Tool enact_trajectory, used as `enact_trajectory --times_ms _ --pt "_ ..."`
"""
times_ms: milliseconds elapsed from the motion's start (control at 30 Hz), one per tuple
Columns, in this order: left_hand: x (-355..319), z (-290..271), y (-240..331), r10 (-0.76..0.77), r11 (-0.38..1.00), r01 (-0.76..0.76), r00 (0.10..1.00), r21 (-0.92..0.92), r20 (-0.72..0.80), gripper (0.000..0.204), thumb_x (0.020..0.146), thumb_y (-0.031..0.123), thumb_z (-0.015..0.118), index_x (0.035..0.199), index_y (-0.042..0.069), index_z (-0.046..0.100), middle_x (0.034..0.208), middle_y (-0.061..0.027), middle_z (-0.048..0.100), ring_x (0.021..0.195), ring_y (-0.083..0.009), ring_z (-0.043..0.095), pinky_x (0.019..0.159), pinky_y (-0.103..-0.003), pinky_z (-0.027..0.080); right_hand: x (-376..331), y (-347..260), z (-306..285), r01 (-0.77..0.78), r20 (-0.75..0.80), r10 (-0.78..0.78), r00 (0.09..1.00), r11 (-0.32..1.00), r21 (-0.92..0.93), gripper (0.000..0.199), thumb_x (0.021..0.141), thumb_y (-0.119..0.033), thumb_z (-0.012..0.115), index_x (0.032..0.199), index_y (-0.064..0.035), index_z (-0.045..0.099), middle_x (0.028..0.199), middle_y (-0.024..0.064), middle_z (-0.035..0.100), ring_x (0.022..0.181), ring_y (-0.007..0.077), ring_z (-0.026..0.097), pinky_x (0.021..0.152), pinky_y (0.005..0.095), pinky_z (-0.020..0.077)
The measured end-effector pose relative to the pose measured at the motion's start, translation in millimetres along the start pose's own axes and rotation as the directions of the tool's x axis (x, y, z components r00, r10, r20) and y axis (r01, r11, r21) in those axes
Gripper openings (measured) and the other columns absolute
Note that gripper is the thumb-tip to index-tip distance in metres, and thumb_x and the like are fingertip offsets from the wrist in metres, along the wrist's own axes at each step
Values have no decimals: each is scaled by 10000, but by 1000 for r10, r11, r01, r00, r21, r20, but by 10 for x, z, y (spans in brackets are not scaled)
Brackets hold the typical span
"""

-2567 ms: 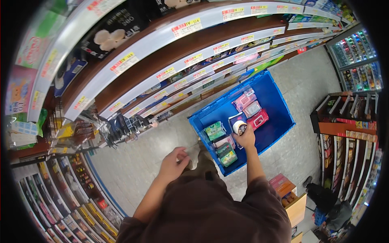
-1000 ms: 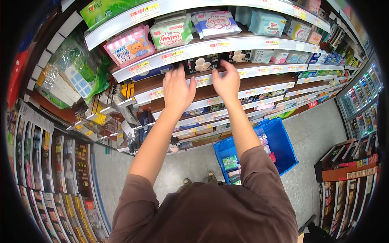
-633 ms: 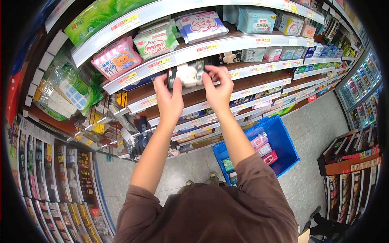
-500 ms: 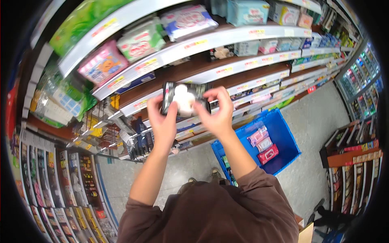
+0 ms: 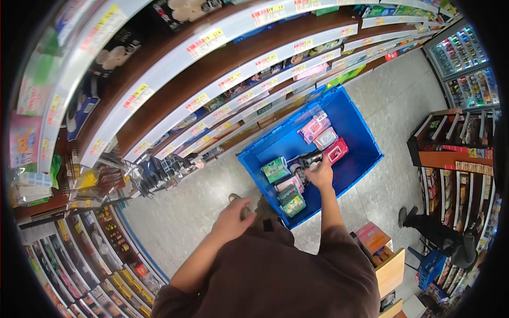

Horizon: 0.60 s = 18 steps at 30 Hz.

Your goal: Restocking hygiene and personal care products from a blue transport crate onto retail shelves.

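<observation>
Reaching into a half-filled blue crate beside store shelves

Long curved shelves [image 5: 222, 79] with price strips across the far left, partly stocked, bare brown gaps on the upper rows; grey tiled floor [image 5: 175, 212] below; blue crate [image 5: 366, 143] on the floor at centre right, holding several packs and much bare bottom to the right, so judged partly emptied with stock left to shelve; among the packs a pink pack [image 5: 314, 127] far, a green box [image 5: 275, 169] left, a small dark pack [image 5: 310, 158] in the middle; right hand [image 5: 321, 174] down in the crate, fingers closing on the dark pack; left hand [image 5: 231, 218] loose and holding nothing, above the floor near the crate's corner
</observation>
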<state>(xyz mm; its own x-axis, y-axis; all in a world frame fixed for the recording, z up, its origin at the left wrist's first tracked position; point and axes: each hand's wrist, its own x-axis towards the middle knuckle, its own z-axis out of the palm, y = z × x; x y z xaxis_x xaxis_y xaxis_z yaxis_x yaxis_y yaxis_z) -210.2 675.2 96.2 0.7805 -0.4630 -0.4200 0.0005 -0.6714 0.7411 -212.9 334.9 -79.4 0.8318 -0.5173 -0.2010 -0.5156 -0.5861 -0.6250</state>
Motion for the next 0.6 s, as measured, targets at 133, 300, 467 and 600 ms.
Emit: enact_trajectory --times_ms 133,300,467,600 --pt "-193 -39 -350 -203 975 206 978 82 -44 392 860 239 703 1191 55 599 1123 -163 671 1020 -338 659 878 -413 530 276 1006 753 -88 207 120 971 984 -154 798 617 -244 820 1286 -14 451 1067 246 651 981 424 642 849 471 525" --pt "-370 -59 -589 -354 926 357 934 123 -39 373 862 252 697 1165 54 610 1101 -161 679 1008 -337 665 874 -419 533 99 1969 1494 226 666 83 741 904 -364 728 760 -294 738 1362 -4 449 1334 261 546 1190 409 561 973 444 493" --pt "-490 -23 -669 -359 921 366 930 130 -78 368 865 246 692 1165 51 611 1095 -163 683 990 -322 677 851 -405 540 7 1617 1418 -54 492 221 842 942 -331 645 790 -244 708 1329 42 498 1356 261 537 1265 381 524 1053 394 443" --pt "-395 -41 -593 -257 953 264 964 151 -63 364 864 242 691 1158 40 614 1069 -165 687 966 -317 687 827 -392 549 375 1074 1038 -217 274 274 922 951 -220 631 766 -166 730 1334 17 524 1429 209 486 1330 370 469 1107 441 393"
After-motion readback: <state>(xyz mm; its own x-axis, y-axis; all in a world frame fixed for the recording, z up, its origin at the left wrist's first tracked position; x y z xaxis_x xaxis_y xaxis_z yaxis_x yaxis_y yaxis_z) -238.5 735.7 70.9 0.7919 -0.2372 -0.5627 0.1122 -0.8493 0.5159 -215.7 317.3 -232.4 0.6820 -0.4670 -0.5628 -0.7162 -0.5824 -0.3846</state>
